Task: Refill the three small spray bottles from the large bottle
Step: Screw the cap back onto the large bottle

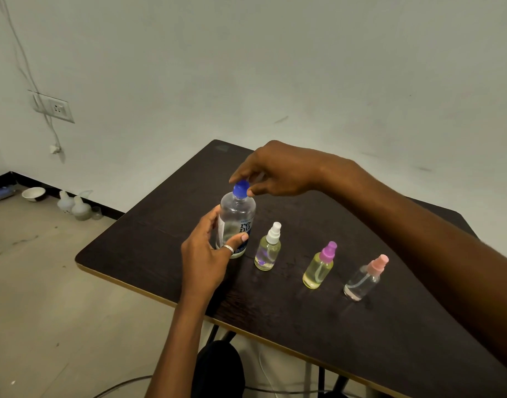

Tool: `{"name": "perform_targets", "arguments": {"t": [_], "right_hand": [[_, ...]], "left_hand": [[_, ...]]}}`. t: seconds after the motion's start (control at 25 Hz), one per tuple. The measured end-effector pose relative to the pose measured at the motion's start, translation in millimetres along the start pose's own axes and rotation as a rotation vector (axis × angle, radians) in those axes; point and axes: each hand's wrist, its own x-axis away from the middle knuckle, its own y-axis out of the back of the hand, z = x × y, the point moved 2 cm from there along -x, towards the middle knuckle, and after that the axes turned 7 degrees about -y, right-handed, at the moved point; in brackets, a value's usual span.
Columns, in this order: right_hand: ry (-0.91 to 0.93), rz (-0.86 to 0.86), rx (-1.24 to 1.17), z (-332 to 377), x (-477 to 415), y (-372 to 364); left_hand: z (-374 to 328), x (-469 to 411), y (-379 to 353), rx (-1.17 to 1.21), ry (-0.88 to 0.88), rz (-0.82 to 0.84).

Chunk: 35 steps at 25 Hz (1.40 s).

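The large clear bottle (pixel 237 218) stands upright on the dark table (pixel 318 326), near its left side. My left hand (pixel 208 254) grips the bottle's lower body, thumb across the label. My right hand (pixel 275 170) reaches over from the right and pinches the blue cap (pixel 241 188) on top. To the right stand three small spray bottles in a row: a white-topped one (pixel 268 248) with yellowish liquid, a purple-topped one (pixel 319 267) with yellowish liquid, and a pink-topped one (pixel 364 278) that looks nearly clear. All three have their spray tops on.
The table's left edge (pixel 109 271) lies close to the large bottle. On the floor by the wall sit a white bowl (pixel 33 193) and two white jugs (pixel 74 205). A wall socket (pixel 55 108) with a hanging cable is at the left.
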Motion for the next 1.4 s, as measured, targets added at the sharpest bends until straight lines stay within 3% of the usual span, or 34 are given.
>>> {"name": "perform_targets", "arguments": {"t": [0.44,1.4], "right_hand": [[0.007,-0.052,0.087,4.2,-15.1,-5.0],[-0.281,-0.203,0.068,22.8,-7.2,-12.2]], "left_hand": [[-0.5,0.3,-0.7,-0.016,0.006,0.007],[-5.9,2.3,-0.6,-0.036,0.028,-0.007]]}}
